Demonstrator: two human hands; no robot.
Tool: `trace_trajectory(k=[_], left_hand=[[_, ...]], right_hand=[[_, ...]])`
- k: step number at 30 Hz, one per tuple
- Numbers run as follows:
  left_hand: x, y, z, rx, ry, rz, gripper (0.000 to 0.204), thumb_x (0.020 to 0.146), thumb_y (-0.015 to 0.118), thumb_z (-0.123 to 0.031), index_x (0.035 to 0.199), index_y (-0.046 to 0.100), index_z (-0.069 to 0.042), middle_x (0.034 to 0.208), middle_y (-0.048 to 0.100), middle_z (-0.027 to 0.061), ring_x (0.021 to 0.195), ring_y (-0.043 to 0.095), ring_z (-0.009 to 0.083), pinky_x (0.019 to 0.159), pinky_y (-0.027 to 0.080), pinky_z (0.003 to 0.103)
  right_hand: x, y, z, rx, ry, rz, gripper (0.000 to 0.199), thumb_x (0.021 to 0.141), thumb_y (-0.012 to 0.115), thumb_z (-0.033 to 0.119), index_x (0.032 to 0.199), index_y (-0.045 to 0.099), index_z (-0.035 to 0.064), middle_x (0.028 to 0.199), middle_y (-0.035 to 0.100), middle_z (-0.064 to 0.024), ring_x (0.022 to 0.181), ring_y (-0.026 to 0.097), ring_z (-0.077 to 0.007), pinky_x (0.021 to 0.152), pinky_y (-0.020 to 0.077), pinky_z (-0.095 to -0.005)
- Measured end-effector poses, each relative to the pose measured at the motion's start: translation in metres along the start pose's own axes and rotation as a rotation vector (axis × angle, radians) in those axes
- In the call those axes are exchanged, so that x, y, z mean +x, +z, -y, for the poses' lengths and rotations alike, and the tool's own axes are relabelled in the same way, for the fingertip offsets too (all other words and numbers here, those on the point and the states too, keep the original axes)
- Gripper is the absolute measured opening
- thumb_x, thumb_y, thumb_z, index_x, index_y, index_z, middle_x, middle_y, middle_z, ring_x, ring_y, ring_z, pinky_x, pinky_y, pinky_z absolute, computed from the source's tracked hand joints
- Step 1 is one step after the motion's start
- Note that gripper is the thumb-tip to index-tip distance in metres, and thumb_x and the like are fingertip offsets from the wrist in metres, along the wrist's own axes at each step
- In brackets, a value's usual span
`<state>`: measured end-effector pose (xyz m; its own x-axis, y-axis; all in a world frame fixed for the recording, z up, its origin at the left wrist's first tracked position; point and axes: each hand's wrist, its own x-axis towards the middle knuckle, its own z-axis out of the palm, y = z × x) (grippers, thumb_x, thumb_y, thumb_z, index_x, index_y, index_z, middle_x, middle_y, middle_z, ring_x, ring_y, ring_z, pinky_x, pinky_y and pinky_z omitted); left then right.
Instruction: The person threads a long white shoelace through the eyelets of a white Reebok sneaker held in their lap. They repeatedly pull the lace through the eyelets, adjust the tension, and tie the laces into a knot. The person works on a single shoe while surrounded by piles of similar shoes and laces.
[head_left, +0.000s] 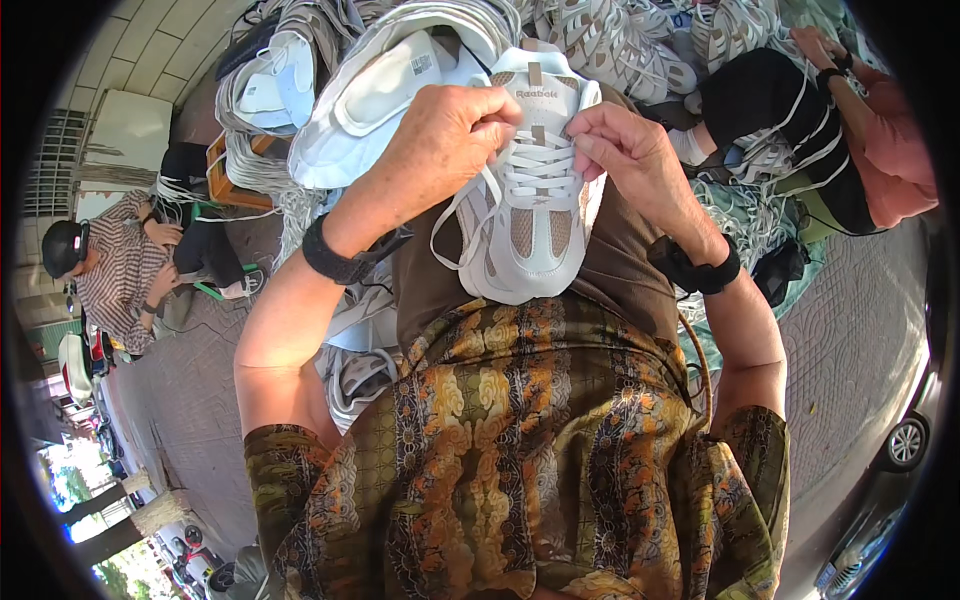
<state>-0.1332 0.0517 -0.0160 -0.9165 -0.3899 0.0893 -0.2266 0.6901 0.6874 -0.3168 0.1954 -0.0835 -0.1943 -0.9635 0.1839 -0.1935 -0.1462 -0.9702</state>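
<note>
We keep L hand (440, 135) & R hand (620, 150) pinching the lace (535, 170) (white sneaker (530, 220) on lap), tension even.

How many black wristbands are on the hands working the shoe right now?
2: one black wristband on the left hand, one black wristband on the right hand. Both hands pinch laces on the white shoe; nothing hides either wrist.

Grey paved ground (850, 330), pale tiled floor (150, 50), daylight, trees (110, 500)
</note>
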Motion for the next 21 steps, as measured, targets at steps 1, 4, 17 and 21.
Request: trace_trajectory(k=[1,4,17,21], left_hand=[[0.001,0.001,-0.001,0.086,0.057,-0.021,0.017,0.087,0.057,-0.002,0.103,0.062,0.001,0.077,0.064,0.0091,0.063,0.060,0.0176,0.059,0.048,0.031],[0.004,0.005,0.004,0.328,0.264,-0.086,0.016,0.086,0.057,-0.002,0.102,0.060,0.000,0.078,0.062,0.0150,0.068,0.062,0.0311,0.061,0.048,0.038],[0.007,0.000,-0.006,0.353,0.250,-0.060,0.008,0.090,0.056,-0.007,0.096,0.052,-0.003,0.068,0.060,0.0168,0.068,0.060,0.0391,0.059,0.047,0.042],[0.009,0.001,-0.005,0.426,0.210,-0.038,0.007,0.087,0.057,-0.005,0.091,0.052,-0.003,0.067,0.060,0.0187,0.066,0.060,0.0401,0.059,0.046,0.045]], right_hand=[[0.000,0.001,0.000,-0.002,-0.008,-0.005,0.014,0.097,0.053,0.005,0.106,0.060,-0.0019,0.081,0.062,-0.0026,0.073,0.058,-0.0070,0.067,0.0508,-0.0231],[0.000,0.004,0.000,0.008,-0.013,-0.052,0.012,0.092,0.052,0.003,0.097,0.061,-0.0041,0.074,0.061,-0.0058,0.068,0.059,-0.0123,0.066,0.0503,-0.0271],[0.001,0.005,-0.011,-0.002,-0.068,-0.053,0.014,0.098,0.053,0.011,0.102,0.062,0.0004,0.075,0.060,0.0002,0.069,0.054,-0.0049,0.063,0.0476,-0.0216],[0.000,0.006,-0.011,-0.014,-0.066,-0.057,0.014,0.098,0.053,0.011,0.102,0.062,0.0005,0.075,0.059,0.0004,0.068,0.054,-0.0048,0.062,0.0471,-0.0215]])
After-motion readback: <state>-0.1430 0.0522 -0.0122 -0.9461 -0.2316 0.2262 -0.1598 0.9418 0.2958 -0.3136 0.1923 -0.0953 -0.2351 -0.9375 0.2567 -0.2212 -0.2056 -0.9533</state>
